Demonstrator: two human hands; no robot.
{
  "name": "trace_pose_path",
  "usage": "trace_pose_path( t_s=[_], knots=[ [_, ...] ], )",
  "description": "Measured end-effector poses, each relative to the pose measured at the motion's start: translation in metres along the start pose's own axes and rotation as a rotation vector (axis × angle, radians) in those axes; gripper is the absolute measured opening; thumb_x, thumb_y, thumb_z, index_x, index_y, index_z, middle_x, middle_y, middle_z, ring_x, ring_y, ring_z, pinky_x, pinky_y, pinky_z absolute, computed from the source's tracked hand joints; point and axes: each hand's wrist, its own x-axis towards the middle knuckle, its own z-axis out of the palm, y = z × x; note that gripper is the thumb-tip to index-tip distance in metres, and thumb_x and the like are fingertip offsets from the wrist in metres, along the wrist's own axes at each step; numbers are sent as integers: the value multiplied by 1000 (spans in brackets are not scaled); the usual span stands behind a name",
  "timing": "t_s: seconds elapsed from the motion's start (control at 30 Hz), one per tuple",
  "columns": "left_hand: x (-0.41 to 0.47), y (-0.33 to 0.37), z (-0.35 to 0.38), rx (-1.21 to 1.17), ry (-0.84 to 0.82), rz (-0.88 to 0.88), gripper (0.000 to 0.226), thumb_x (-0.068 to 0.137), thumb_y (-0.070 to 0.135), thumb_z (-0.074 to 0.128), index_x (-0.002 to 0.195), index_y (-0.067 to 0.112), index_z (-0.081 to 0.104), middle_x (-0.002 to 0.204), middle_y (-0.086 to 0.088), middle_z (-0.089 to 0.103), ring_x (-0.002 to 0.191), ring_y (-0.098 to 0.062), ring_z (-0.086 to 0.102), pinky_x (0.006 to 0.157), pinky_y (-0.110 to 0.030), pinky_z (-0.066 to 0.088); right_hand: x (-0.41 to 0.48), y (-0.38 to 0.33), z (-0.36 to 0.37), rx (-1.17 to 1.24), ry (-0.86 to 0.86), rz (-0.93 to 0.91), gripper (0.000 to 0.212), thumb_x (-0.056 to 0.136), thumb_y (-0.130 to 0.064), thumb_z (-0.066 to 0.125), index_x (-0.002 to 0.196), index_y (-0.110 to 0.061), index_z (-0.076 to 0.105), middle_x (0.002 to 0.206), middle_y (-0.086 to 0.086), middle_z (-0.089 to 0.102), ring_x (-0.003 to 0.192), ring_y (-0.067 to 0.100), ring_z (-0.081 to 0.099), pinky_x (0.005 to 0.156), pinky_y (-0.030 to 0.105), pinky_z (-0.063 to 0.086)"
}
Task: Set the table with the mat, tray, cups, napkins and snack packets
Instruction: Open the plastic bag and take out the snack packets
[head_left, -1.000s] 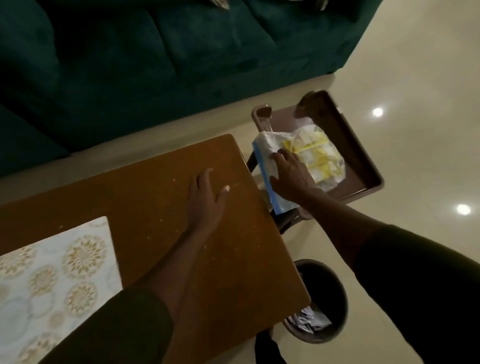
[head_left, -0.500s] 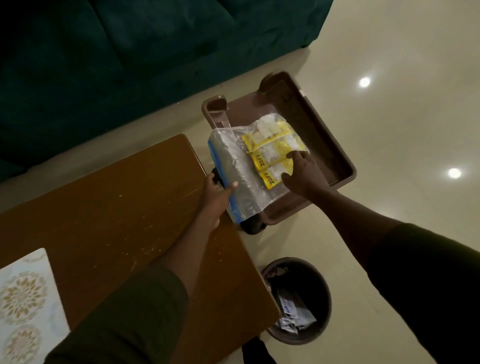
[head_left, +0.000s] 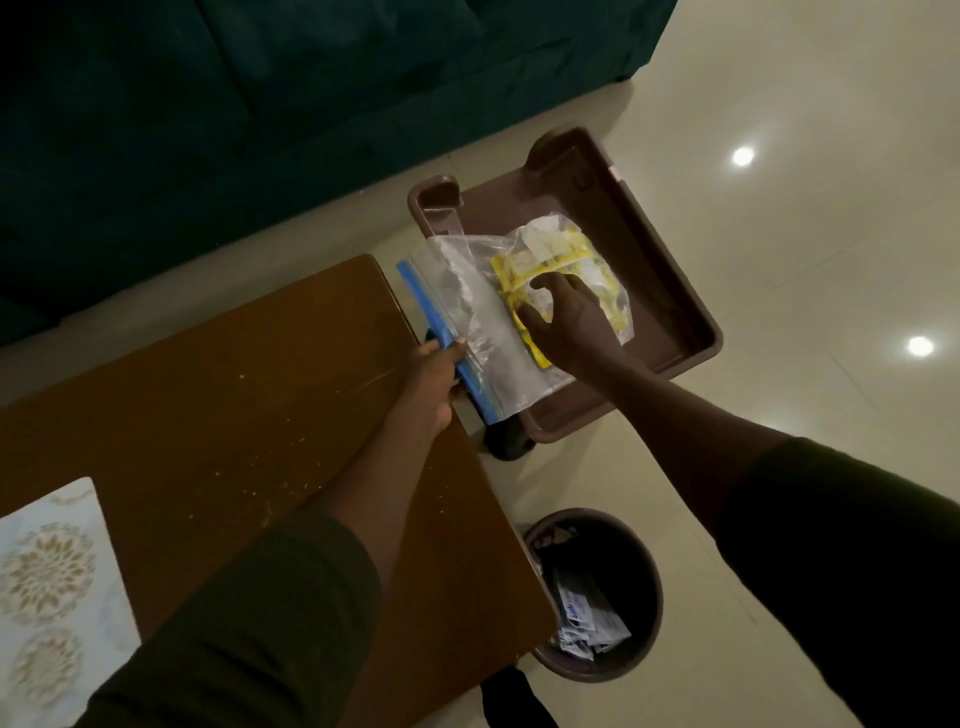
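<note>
A clear zip bag (head_left: 467, 296) with a blue seal strip (head_left: 431, 317) lies across a brown tray (head_left: 675, 291) just past the right end of the wooden table (head_left: 234, 405). Several yellow snack packets (head_left: 561, 257) show through the bag's far end. My left hand (head_left: 434, 384) pinches the blue seal edge near the table corner. My right hand (head_left: 566, 317) rests on top of the bag, fingers pressed onto the yellow packets. A patterned mat (head_left: 52, 597) lies on the table at the lower left.
A dark green sofa (head_left: 260, 104) runs along the far side. The tray sits on a dark stand (head_left: 506, 441) beside the table. A round bin (head_left: 597, 592) with paper scraps stands on the pale floor below the tray.
My left hand left the tabletop and took hold of the bag's blue seal edge. My right hand slid from the bag's near edge onto the yellow packets. The view shifted right.
</note>
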Motion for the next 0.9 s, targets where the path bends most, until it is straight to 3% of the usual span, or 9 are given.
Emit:
trace_pose_path(
  t_s=[0.03,0.1,0.17,0.27,0.37,0.47,0.6,0.77,0.9],
  knots=[
    [-3,5,-1,-7,-33,37,25,93,18,62,116,11,60,92,-4,65,86,-21,62,60,-31,53,0,-10,0,25,0,-1,42,95,-42,51,127,-15,51,135,9,51,125,26,47,90,29,36],
    [-10,16,-2,-24,-118,104,18,91,23,64,108,18,63,99,-2,68,98,-22,63,71,-35,54,0,-31,-1,66,2,-18,45,95,-50,46,126,-18,52,134,7,52,125,23,47,89,28,35],
    [-21,28,-2,-55,-206,151,22,91,24,63,112,19,65,102,-2,69,101,-22,63,78,-37,54,-1,-56,-4,98,33,-53,46,95,-53,44,126,-19,54,131,5,55,122,20,48,91,28,37],
    [-42,47,-6,-116,-306,208,23,93,19,59,114,19,67,104,-4,69,99,-20,64,75,-33,53,-8,-91,-13,168,96,-92,45,96,-53,43,124,-20,56,124,-1,56,109,13,53,81,23,41],
    [-69,68,-27,-181,-355,254,15,89,20,62,96,26,73,93,2,74,90,-15,69,66,-28,57,-19,-126,-23,126,150,-149,46,95,-57,42,123,-23,57,109,-11,50,90,2,51,61,12,33],
    [-95,88,-58,-222,-379,289,14,90,18,63,86,24,74,81,6,75,78,-10,72,63,-27,58,-25,-168,-26,131,153,-205,44,94,-56,45,117,-21,60,105,-10,61,86,4,59,62,18,45],
    [-125,110,-116,-245,-336,333,13,90,20,63,85,24,74,75,5,74,70,-9,72,61,-28,58,-34,-231,-6,143,173,-298,38,93,-56,46,103,-24,63,89,-16,59,75,-3,57,60,17,45],
    [-152,121,-206,-308,-224,388,10,92,16,59,96,17,69,75,2,73,67,-10,71,60,-27,58,-51,-307,50,284,104,-367,33,91,-47,53,98,-18,66,91,-7,67,79,7,62,71,34,56],
    [-173,109,-293,-360,-128,391,13,94,16,56,102,19,66,82,1,75,74,-13,73,62,-30,59,-77,-362,105,283,-20,-446,28,83,-45,60,94,-21,66,85,-8,67,73,8,63,64,29,54]
  ],
)
